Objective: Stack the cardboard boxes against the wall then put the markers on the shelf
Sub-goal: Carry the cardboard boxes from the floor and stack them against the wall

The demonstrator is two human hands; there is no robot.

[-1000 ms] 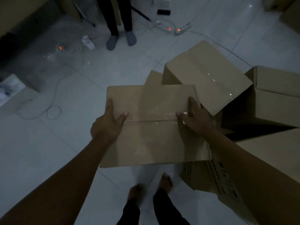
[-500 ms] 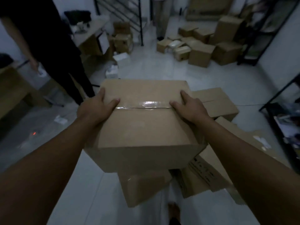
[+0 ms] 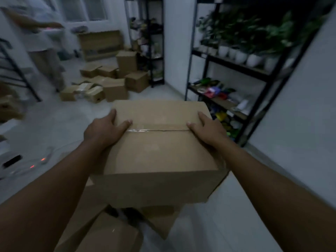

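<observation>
1. Cardboard box (image 3: 160, 153): I hold it off the floor, taped seam up.
2. My left hand (image 3: 103, 131) and right hand (image 3: 209, 130): gripping its opposite sides, thumbs on top.
3. Shelf (image 3: 241, 70): ahead, right.

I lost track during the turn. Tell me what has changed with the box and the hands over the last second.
The cardboard box has come up off the pile on the floor and been carried round to face the black shelf and the wall. The left hand and right hand keep the same grip at its sides, thumbs on the taped seam.
</observation>
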